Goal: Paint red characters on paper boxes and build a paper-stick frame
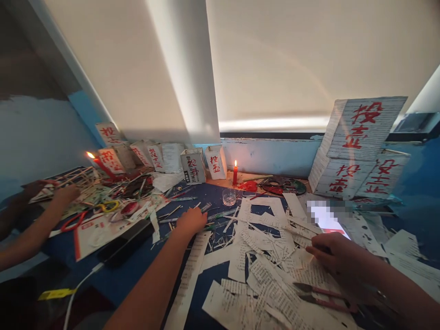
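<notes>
We have our left hand (192, 221) beside thin sticks (231, 219) mid-surface (213, 195), and our right hand (332, 252) at paper scraps (271, 279) spread toward the near right corner (scissors (319, 290) lie on them); we cannot tell whether either grasps anything. A candle (235, 176) burns by the far edge.

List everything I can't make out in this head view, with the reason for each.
All in the head view:
- Left hand: whether it grips anything; its own back hides the fingertips.
- Right hand: whether it pinches a scrap; fingers and shadow hide this.
- Lit screen: upper part covered by pixel blocks.
- Paper scraps: print too small and blurred.
- Other person's nearer arm: cut off by the left edge.
</notes>
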The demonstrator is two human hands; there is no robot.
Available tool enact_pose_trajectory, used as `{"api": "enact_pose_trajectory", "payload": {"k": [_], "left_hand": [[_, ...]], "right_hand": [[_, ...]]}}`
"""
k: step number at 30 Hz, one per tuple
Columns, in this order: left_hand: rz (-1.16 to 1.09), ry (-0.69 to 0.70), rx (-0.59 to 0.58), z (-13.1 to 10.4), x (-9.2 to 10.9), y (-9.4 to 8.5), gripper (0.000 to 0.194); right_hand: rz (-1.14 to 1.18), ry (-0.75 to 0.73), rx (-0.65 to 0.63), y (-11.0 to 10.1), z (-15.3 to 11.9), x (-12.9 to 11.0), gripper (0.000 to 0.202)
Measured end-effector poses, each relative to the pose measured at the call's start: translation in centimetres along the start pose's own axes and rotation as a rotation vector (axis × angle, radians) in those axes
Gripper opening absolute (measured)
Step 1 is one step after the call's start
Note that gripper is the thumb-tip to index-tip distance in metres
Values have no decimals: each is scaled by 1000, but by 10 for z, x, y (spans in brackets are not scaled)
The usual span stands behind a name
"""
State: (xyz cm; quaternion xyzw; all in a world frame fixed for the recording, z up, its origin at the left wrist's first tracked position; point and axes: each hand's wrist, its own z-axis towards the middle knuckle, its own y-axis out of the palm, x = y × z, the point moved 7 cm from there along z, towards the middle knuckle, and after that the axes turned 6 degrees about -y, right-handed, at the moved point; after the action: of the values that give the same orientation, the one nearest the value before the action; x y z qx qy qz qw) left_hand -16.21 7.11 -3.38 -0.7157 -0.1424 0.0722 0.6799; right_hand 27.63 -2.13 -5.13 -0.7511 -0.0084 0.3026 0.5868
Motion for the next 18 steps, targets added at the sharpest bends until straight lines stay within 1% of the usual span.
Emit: {"api": "enact_pose_trajectory", "payload": {"k": [3, 5, 7, 9, 12, 16, 18], "left_hand": [[44, 16, -30, -22, 6, 5, 39], [57, 52, -27, -35, 6, 5, 36], [59, 94, -19, -44, 3, 3, 31], [50, 130, -5, -46, -2, 0, 29], [9, 169, 42, -43, -10, -8, 30], [-83, 215, 144, -39, -18, -29, 35], [-125, 238, 160, -38, -21, -38, 38]], "right_hand": [[-11, 9, 1, 3, 0, 3, 47], [-16, 2, 12, 3, 1, 5, 48], [0, -8, 13, 4, 1, 5, 47], [16, -16, 8, 5, 1, 3, 47], [11, -18, 11, 2, 0, 1, 47], [3, -16, 5, 1, -1, -1, 48], [16, -17, 4, 1, -1, -1, 48]]}}
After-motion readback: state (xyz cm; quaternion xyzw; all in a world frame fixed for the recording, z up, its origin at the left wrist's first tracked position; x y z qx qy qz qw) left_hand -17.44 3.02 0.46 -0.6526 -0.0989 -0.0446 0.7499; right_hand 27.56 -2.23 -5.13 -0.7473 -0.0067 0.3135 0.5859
